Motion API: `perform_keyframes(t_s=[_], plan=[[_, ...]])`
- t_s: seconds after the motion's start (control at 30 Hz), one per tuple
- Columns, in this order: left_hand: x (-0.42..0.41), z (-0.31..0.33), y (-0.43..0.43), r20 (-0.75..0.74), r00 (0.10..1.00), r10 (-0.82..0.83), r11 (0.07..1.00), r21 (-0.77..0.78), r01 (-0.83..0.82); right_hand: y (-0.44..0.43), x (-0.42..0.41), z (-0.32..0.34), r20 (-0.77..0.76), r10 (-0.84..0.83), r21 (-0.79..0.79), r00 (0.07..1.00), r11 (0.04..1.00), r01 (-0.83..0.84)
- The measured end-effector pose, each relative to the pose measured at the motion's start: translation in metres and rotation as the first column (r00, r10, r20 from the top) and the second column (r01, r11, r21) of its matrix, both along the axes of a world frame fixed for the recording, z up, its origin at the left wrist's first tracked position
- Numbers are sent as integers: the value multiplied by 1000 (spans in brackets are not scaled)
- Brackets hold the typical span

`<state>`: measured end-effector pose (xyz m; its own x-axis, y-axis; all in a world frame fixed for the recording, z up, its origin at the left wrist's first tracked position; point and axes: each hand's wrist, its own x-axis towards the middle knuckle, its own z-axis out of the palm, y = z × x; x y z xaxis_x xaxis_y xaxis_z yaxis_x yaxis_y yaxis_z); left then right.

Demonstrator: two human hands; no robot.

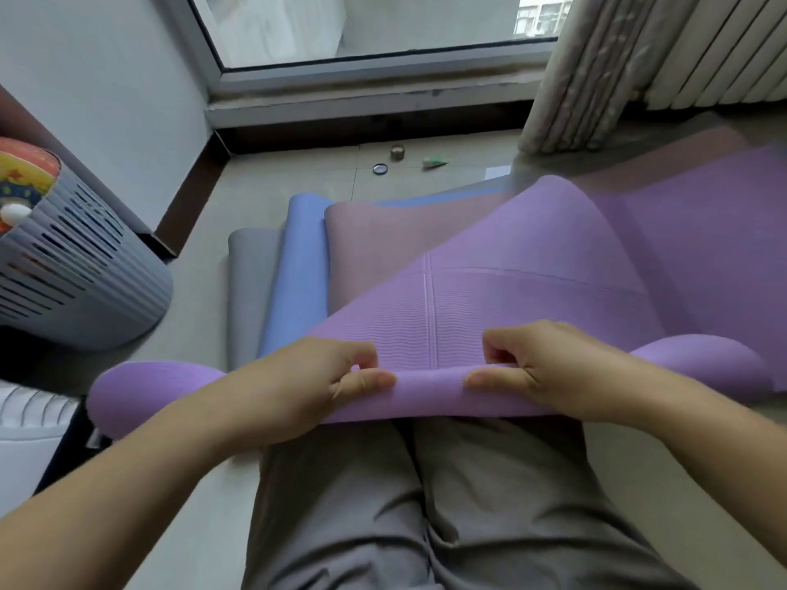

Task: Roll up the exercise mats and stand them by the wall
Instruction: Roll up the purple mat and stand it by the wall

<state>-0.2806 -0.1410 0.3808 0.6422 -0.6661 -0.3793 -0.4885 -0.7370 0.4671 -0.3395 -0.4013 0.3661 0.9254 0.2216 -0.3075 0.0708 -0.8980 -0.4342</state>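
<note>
Slatted grey basket (76,257) at 9 o'clock, by the wall. Just right of it is a stack of flat mats on the floor, edges staggered: grey mat (249,283), blue mat (298,266), dusty-pink mat (374,249). None of them is rolled yet.

On top lies the purple mat (511,291), running off toward 2 o'clock. Its near end is lifted over the person's knees at 6 o'clock. The left hand (315,376) grips that near edge, fingers curled over the top and thumb along the front. The right hand (549,368) grips it the same way, just beside the centre line. Both outer corners flop loose past the hands.

Step in hand looks like starting the first turn on the purple mat. Very early in the task, nothing stands at the wall.

Next move probably calls for tucking the edge under tight, then rolling away toward 1 o'clock, keeping both ends level so the roll doesn't cone.

Curtain (587,70) at 1 o'clock, radiator (724,49) beyond it.
</note>
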Motion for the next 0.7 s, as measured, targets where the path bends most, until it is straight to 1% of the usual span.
perform_keyframes(t_s=[0.07,0.1,0.17,0.2,0.27,0.37,0.4,0.43,0.5,0.53,0.57,0.63,0.67,0.7], plan=[[-6,-14,-3,14,1000,-20,1000,15,20,4,-6,-12,24,-69,34,997,997,68],[-8,-23,-2,57,998,-32,999,16,31,7,-9,-20,59,-126,69,990,990,122],[-7,-38,1,213,976,-40,999,-25,47,8,-11,-33,114,-223,120,968,970,209],[-7,-42,3,271,962,-42,997,-54,59,7,-12,-37,118,-253,135,960,962,237],[-6,-46,5,306,951,-41,989,-120,82,7,-13,-42,105,-292,187,951,945,270],[-6,-48,3,298,954,14,975,-214,52,8,-16,-46,117,-350,293,930,906,304],[-8,-47,3,334,942,18,967,-246,69,7,-16,-47,125,-364,330,923,892,307],[-10,-48,4,412,911,1,952,-279,125,7,-15,-50,131,-373,360,919,881,306],[-15,-52,8,595,803,-39,906,-318,279,5,-11,-51,110,-374,377,921,873,309],[-17,-53,11,667,743,-45,894,-306,329,4,-9,-51,84,-373,374,924,871,318],[-18,-54,14,723,688,-64,898,-258,355,2,-7,-52,53,-373,368,926,870,329],[-23,-53,16,778,613,-138,930,-111,349,0,-6,-54,25,-385,392,922,853,346],[-26,-52,16,793,589,-154,942,-61,329,1,-7,-55,51,-405,418,913,839,349],[-30,-52,15,806,571,-153,953,-33,302,3,-11,-58,130,-429,446,894,830,334]])
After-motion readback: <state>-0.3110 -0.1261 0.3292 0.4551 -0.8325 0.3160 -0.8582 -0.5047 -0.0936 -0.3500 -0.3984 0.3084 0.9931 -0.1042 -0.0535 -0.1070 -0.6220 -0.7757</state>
